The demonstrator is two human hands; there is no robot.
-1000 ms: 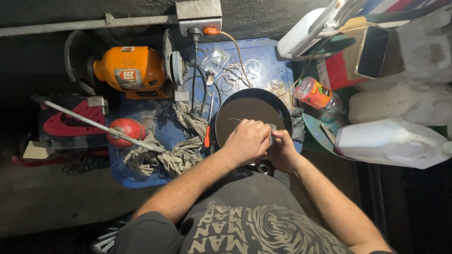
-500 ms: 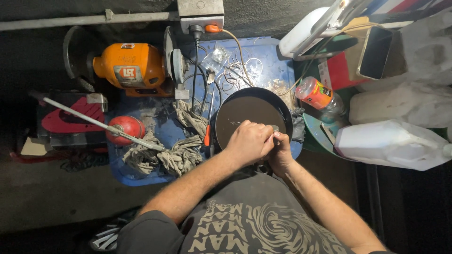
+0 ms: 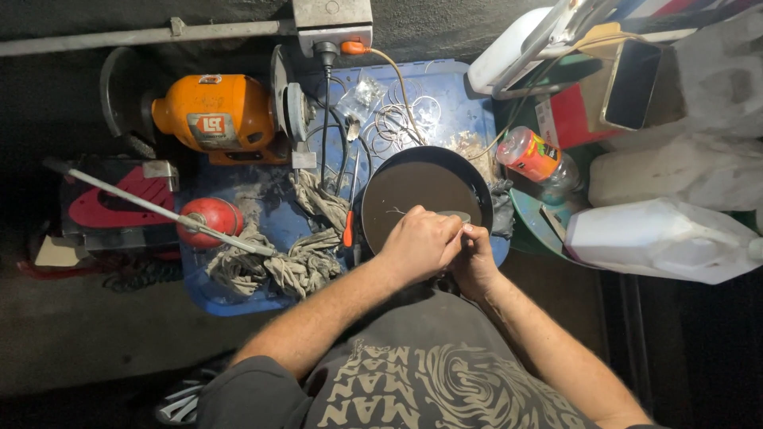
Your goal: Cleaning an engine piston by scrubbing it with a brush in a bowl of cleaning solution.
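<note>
your left hand (image 3: 420, 240) curled shut over the pan (image 3: 425, 195) near rim | right hand (image 3: 475, 258) pinching something small, can't tell what | pan looks stiff, heavy: grip the rim

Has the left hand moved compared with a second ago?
No. The left hand sits at the same spot on the near rim of the round black pan.
</note>
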